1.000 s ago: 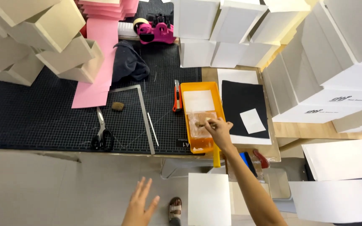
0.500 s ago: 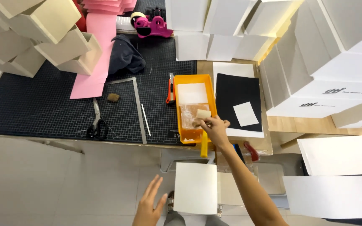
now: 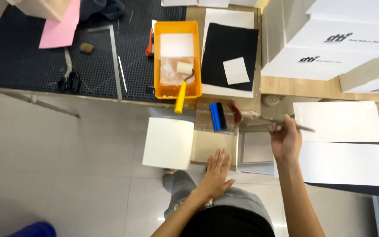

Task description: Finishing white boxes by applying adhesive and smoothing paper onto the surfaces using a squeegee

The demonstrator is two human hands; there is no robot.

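My right hand (image 3: 284, 141) is closed around a thin brush (image 3: 302, 127), held level just below the table edge. My left hand (image 3: 216, 170) lies flat, fingers apart, on the near edge of a beige board (image 3: 211, 145) over my lap, holding nothing. A white square box (image 3: 168, 142) stands to the left of that board. On the table above, an orange tray (image 3: 159, 57) contains a small roller (image 3: 184, 68) with a yellow handle (image 3: 180, 95) sticking over the rim. A blue scraper (image 3: 218, 116) lies between tray and board.
A black sheet (image 3: 229, 46) with a white square (image 3: 236, 70) lies right of the tray. Scissors (image 3: 69, 74), a metal square (image 3: 115, 55) and pink paper (image 3: 60, 26) rest on the dark cutting mat. White boxes (image 3: 330, 39) stack at right, large white sheets (image 3: 343, 145) beside my right hand.
My right hand let go of the roller in the tray, moved down and right, and now holds the brush. My left hand came down onto the board. The view tilted downward.
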